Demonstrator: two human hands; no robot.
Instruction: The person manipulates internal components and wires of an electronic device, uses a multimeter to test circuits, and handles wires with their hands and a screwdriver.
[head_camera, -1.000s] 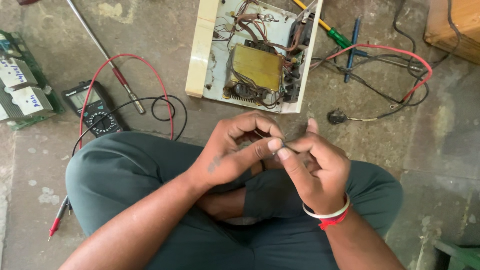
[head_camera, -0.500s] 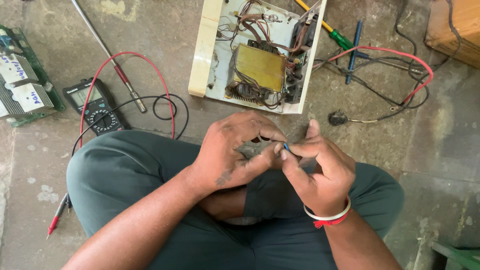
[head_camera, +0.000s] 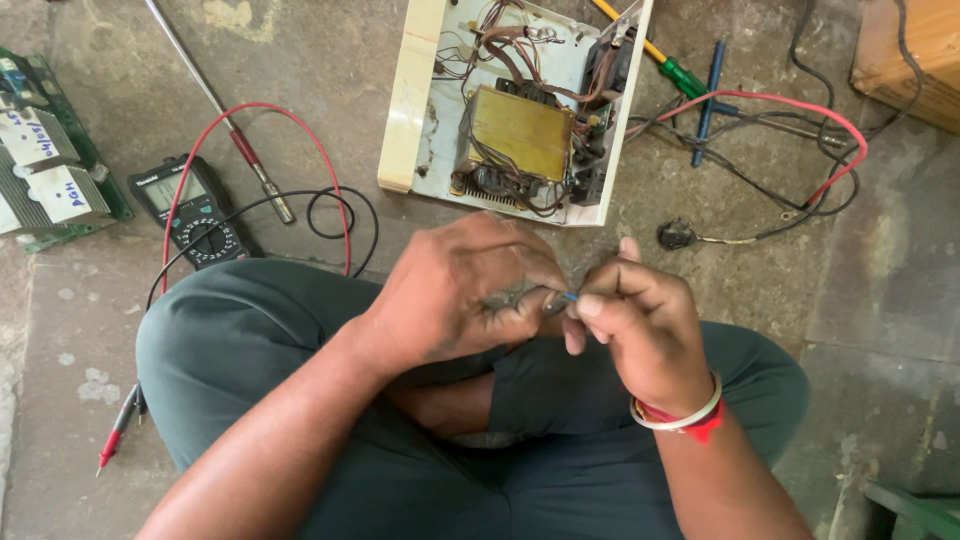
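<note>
Pinching small blue-tipped part (head_camera: 568, 297) between both hands, left hand (head_camera: 460, 290) and right hand (head_camera: 640, 325) together over lap. Opened chassis (head_camera: 515, 105) at 12 o'clock, wiring exposed; multimeter (head_camera: 195, 210) at 10 o'clock, unused.

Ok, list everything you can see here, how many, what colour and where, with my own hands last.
open appliance case: one, cream, top centre on the floor, yellowish transformer and wiring inside
multimeter: one, black, left of the knees, with red and black leads
circuit board: one, green, far left edge
metal rod: one, silver, upper left
screwdrivers: two, one yellow-green, one blue, upper right
loose wires: several, red and black, right
wooden box: one, brown, top right corner
small part: one, blue-tipped, pinched between both hands
left hand: centre, on the small part
right hand: centre right, white and red bangles at the wrist
</note>
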